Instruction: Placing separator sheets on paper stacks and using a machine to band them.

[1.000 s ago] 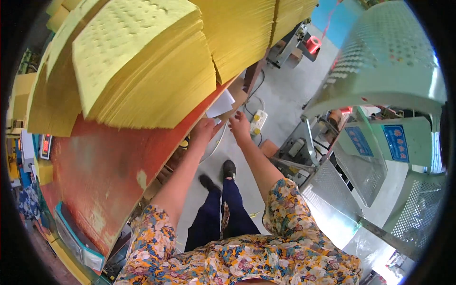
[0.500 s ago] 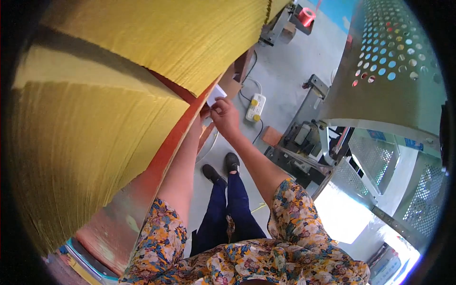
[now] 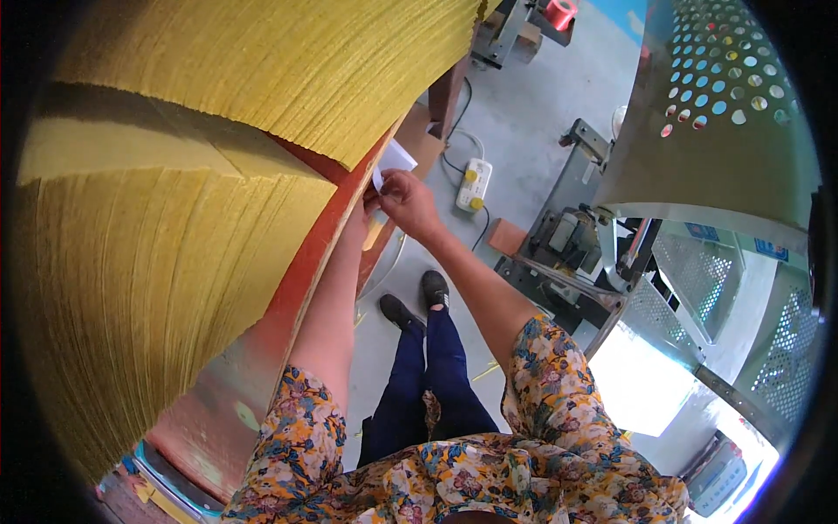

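The right hand [image 3: 408, 203] is a little above the middle of the view, and its fingers are closed on a small white paper [image 3: 394, 161], which sticks out from the hand toward 11 o'clock. The paper touches the edge of the red table [image 3: 307, 262], just below the overhanging corner of the upper stack of yellow sheets [image 3: 288, 61]. The left hand [image 3: 370, 210] is just beside the right one, at its 9 o'clock side, pressed against the table edge; most of it is hidden behind the right hand and the table, so I cannot tell how far it is open or if it also holds the paper. A second, lower stack of yellow sheets [image 3: 148, 288] fills the left part of the view, from 8 o'clock to 10 o'clock, and it lies on the same red table. Both forearms come up from the lower edge in sleeves with a flower pattern. Under the hands, toward 6 o'clock, two black shoes [image 3: 417, 299] stand on the grey floor [image 3: 541, 96]. At 1 o'clock from the right hand, near it, a white power strip [image 3: 473, 184] with yellow buttons lies on the floor with its cable. At 3 o'clock stands a grey metal machine [image 3: 576, 249], and above it a perforated metal cover [image 3: 716, 113] fills the upper right side.
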Demonstrator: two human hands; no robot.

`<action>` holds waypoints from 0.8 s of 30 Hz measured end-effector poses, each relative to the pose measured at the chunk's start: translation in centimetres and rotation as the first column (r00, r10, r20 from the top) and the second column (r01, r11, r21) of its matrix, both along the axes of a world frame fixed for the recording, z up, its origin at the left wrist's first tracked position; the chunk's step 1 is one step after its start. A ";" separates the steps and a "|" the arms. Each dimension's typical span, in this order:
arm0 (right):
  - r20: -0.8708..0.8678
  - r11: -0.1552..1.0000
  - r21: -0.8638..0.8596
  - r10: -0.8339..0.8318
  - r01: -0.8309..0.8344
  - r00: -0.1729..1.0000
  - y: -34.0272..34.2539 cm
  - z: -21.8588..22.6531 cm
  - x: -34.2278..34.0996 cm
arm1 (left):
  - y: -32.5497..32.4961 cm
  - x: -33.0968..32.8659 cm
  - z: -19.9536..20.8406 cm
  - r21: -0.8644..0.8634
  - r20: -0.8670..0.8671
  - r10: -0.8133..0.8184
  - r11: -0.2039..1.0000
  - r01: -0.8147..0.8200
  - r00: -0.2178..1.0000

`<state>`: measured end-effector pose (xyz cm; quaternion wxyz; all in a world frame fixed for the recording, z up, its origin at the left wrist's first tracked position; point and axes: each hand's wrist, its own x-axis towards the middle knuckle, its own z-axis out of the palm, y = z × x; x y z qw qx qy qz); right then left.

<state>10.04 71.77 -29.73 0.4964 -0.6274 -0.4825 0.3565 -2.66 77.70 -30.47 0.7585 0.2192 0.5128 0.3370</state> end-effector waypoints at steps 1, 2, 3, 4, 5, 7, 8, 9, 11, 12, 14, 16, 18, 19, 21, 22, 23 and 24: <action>0.001 1.000 -0.001 -0.001 0.001 1.000 0.0 -0.2 0.1 | 0.0 0.1 -0.1 0.002 0.006 -0.003 1.000 0.003 1.000; -0.062 0.998 -0.056 0.001 -0.005 0.998 0.1 -0.4 0.0 | 0.0 0.0 -0.3 0.005 0.010 -0.005 1.000 0.005 1.000; -0.125 0.994 -0.111 0.000 -0.014 0.992 0.2 -0.5 0.0 | 0.2 -0.2 -0.4 0.005 0.009 -0.005 1.000 0.004 1.000; -0.126 0.994 -0.110 0.000 -0.014 0.992 0.3 -0.7 -0.1 | 0.3 -0.3 -0.6 0.005 -0.003 -0.021 1.000 0.021 1.000; -0.161 0.994 -0.105 -0.003 -0.014 0.987 0.4 -0.9 -0.1 | 0.4 -0.3 -0.7 0.003 -0.014 -0.039 0.999 0.039 0.999; -0.195 0.995 -0.100 -0.007 -0.013 0.981 0.3 -1.2 0.0 | 0.3 -0.1 -0.9 -0.008 -0.012 -0.020 1.000 0.020 1.000; -0.179 0.994 -0.106 -0.007 -0.012 0.984 0.2 -1.1 0.1 | 0.3 0.0 -0.9 -0.018 -0.011 0.001 1.000 -0.001 1.000; -0.163 0.994 -0.112 -0.007 -0.011 0.987 0.1 -1.1 0.1 | 0.3 0.0 -0.8 -0.019 -0.012 0.000 1.000 0.000 1.000; -0.248 0.992 -0.125 -0.017 -0.015 0.969 0.2 -1.2 0.1 | 0.4 0.0 -0.8 -0.012 0.003 -0.020 1.000 0.020 1.000; -0.329 0.990 -0.136 -0.026 -0.020 0.944 0.3 -1.3 0.2 | 0.3 0.2 -0.9 -0.011 0.004 -0.021 1.000 0.021 1.000; -0.325 0.986 -0.166 -0.049 -0.006 0.944 0.6 -1.2 0.4 | 0.1 0.4 -1.2 0.076 -0.145 0.046 0.996 -0.035 0.988; -0.324 0.981 -0.194 -0.068 0.004 0.943 1.4 -0.9 0.2 | 0.4 0.1 -1.4 0.082 -0.202 0.063 0.995 -0.048 0.977; -0.423 0.980 -0.145 -0.187 0.137 0.887 1.5 -1.7 1.5 | -0.1 2.0 -1.2 0.069 -0.228 0.060 0.997 -0.045 0.972; -0.404 0.977 -0.154 -0.201 0.150 0.892 1.2 -2.2 2.8 | -0.6 3.4 -0.8 0.092 -0.316 0.026 0.996 0.003 0.949; -0.375 0.959 -0.284 -0.092 -0.020 0.923 2.3 -1.0 1.8 | 0.2 1.4 -1.6 0.142 -0.439 0.036 0.989 0.029 0.898; -0.413 0.968 -0.246 -0.054 -0.055 0.909 3.6 0.6 -0.8 | 2.0 -2.7 -3.8 0.364 -0.737 0.050 0.870 0.334 0.674; -0.405 0.976 -0.215 -0.062 -0.029 0.912 4.1 1.0 -1.3 | 3.0 -3.6 -5.5 0.396 -0.905 0.155 0.645 0.653 0.396; -0.360 0.974 -0.223 -0.106 0.025 0.927 3.2 -0.3 0.3 | 1.8 -0.4 -4.9 0.402 -0.894 0.123 0.645 0.650 0.431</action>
